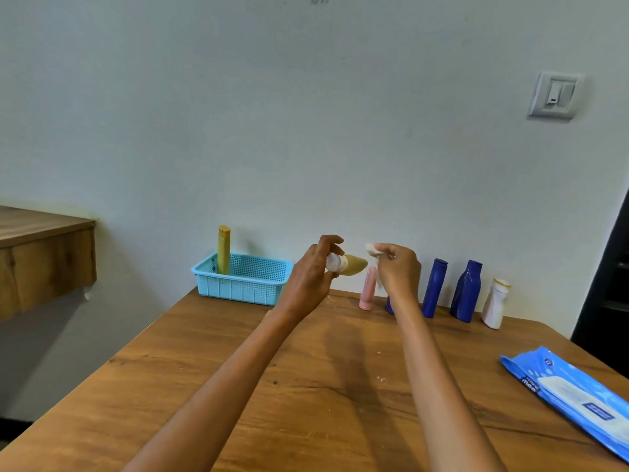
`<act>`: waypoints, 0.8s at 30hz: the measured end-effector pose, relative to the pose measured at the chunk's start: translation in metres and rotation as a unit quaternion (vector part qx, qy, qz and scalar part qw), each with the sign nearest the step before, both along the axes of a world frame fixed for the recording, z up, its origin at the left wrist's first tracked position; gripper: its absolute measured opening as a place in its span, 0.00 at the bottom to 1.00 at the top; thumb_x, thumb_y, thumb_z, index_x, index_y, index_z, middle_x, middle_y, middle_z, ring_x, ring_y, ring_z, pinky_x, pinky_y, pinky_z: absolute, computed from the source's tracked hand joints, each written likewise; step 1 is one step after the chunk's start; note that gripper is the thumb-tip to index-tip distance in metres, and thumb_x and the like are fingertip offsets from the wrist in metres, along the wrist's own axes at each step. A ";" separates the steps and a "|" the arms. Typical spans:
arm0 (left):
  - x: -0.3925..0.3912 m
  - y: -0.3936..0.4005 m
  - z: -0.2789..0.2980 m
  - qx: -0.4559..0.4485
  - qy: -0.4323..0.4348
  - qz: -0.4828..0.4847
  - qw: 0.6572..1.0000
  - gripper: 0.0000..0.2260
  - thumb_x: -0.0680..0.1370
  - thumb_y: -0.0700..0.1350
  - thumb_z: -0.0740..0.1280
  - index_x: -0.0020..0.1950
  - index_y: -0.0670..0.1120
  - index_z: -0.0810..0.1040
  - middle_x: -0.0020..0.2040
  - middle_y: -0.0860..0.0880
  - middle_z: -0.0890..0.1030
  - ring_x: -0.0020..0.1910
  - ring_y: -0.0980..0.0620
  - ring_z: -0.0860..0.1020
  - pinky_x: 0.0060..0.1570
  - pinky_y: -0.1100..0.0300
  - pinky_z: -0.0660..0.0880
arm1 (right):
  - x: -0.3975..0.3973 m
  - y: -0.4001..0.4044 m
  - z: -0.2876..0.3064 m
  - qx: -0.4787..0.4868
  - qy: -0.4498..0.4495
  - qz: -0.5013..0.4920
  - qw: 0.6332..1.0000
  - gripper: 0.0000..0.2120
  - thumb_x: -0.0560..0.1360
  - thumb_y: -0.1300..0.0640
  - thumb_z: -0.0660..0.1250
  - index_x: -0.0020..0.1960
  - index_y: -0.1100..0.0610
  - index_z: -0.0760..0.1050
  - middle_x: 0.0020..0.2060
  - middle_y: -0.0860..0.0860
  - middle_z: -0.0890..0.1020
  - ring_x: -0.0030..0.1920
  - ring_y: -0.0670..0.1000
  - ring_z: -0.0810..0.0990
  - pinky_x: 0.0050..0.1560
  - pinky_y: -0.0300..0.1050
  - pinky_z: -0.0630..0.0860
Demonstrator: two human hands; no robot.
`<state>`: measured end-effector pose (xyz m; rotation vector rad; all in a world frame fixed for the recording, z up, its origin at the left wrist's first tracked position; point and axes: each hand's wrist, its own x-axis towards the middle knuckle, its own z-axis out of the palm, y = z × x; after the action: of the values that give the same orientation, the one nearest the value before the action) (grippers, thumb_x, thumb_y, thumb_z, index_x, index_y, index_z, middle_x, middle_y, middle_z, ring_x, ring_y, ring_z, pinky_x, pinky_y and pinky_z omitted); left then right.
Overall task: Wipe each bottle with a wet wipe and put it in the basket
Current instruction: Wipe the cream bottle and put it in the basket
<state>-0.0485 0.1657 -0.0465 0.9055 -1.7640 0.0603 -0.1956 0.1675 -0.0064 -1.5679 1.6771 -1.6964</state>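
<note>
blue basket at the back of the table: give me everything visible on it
The light blue perforated plastic basket is a shallow rectangular tray with lattice walls and a solid rim. It sits upright at the far left of the wooden table, near the wall. One tall yellow bottle stands inside its left end. Neither hand touches it.

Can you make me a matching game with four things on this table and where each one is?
Things:
1. yellow bottle
2. tan bottle
3. wet wipe
4. wipes pack

Places:
A. lying flat on the table's right side
B. gripped in the left hand
C. standing in the blue basket
D. pinched in the right hand

Pairs: 1-C, 2-B, 3-D, 4-A
</note>
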 end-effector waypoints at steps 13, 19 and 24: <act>0.006 -0.002 -0.003 0.007 -0.010 0.010 1.000 0.23 0.73 0.33 0.68 0.61 0.50 0.64 0.54 0.50 0.78 0.52 0.51 0.76 0.51 0.50 0.78 | 0.036 0.007 0.001 0.009 0.105 0.084 0.991 0.12 0.77 0.65 0.60 0.55 0.60 0.80 0.56 0.54 0.81 0.56 0.52 0.78 0.54 0.42 0.75; 0.009 -0.003 -0.006 0.034 0.031 0.020 0.999 0.22 0.72 0.35 0.70 0.62 0.46 0.66 0.51 0.51 0.76 0.50 0.51 0.77 0.50 0.50 0.78 | 0.044 0.011 0.003 -0.001 0.067 0.115 0.991 0.08 0.76 0.64 0.63 0.53 0.55 0.74 0.49 0.50 0.79 0.53 0.49 0.78 0.57 0.43 0.74; 0.008 -0.002 -0.003 0.056 0.107 0.036 0.992 0.20 0.72 0.36 0.70 0.60 0.44 0.66 0.49 0.50 0.75 0.47 0.49 0.76 0.46 0.50 0.78 | 0.052 0.015 0.007 -0.018 0.070 0.133 0.988 0.09 0.75 0.61 0.66 0.55 0.59 0.74 0.49 0.51 0.80 0.48 0.47 0.78 0.38 0.25 0.69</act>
<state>-0.0402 0.1635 -0.0495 1.0177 -1.5488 -0.0877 -0.1431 0.1827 0.0008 -1.8720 1.4261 -1.5206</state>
